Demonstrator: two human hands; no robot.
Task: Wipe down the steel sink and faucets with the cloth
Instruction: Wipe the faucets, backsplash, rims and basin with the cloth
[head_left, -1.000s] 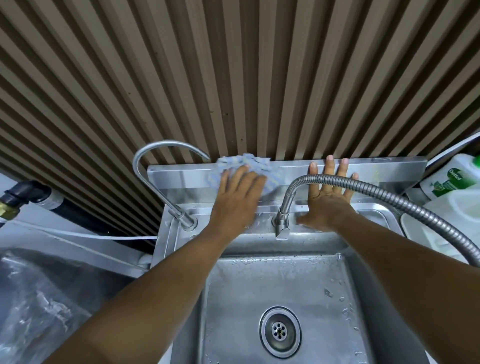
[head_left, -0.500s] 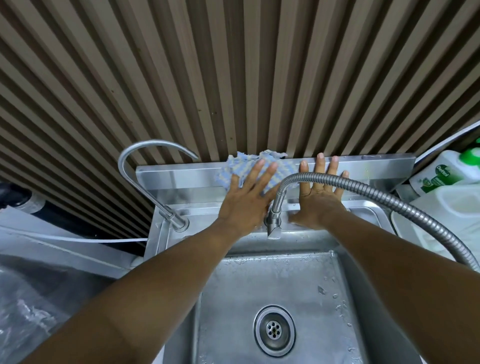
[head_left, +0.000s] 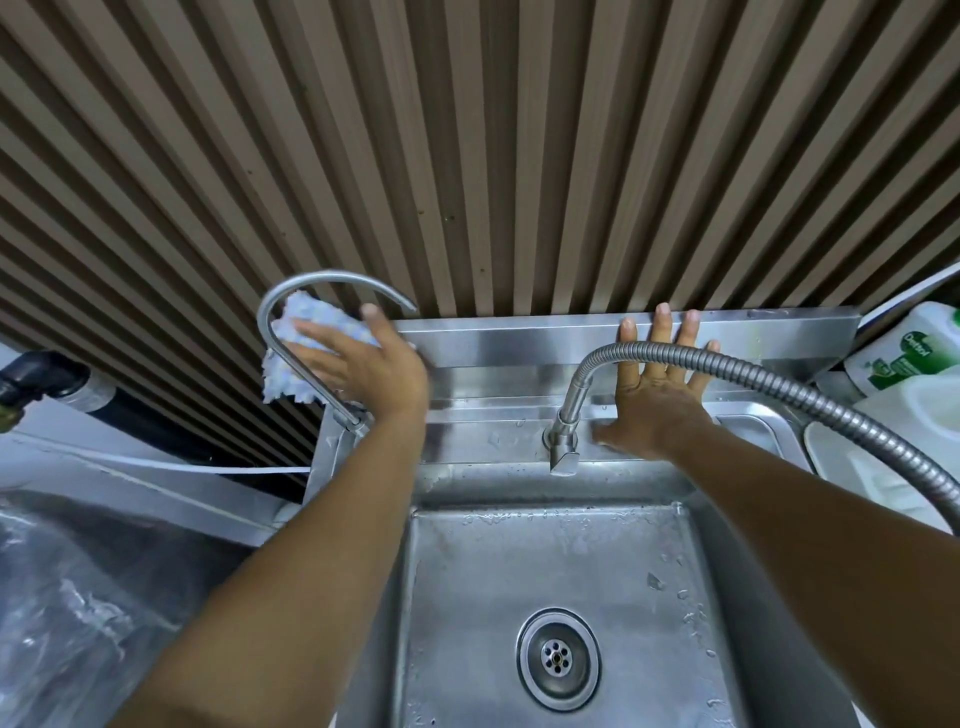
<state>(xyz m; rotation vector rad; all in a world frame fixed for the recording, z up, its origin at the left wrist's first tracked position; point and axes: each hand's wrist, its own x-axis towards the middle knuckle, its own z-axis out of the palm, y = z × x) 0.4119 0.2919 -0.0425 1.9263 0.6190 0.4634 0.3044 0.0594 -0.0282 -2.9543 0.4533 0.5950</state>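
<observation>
Two hands at the back of the steel sink (head_left: 488, 571), both opened flat.

- Left hand (head_left: 363, 364): fingers straight, pressing the cloth (head_left: 304, 327) against the left end of the backsplash (head_left: 519, 348). It holds by pressure, not by pinching. The cloth is bunched, pale blue-white, and sits just behind the gooseneck faucet (head_left: 332, 274).
- Right hand (head_left: 654, 400): fingers spread on the backsplash behind the flexible hose faucet (head_left: 675, 352). It holds nothing and appears to be bracing.

Step in hand, as I judge it: wiping the backsplash's left corner.
- Keep the palm flat so the cloth does not roll up.
- Run the cloth into the corner and the ledge below.
- Wrap the cloth round the gooseneck stem and base, where grime tends to collect.
- Likely snag: the cloth catching on the gooseneck's curve.

Containers:
- The sink basin shows scattered water drops, mostly along the far edge and right side, around the drain (head_left: 558, 659).
- A white Dettol bottle (head_left: 914, 358) and a white jug (head_left: 904, 415) stand on the surface to the right. Both are opaque, so their fill level cannot be told.
</observation>
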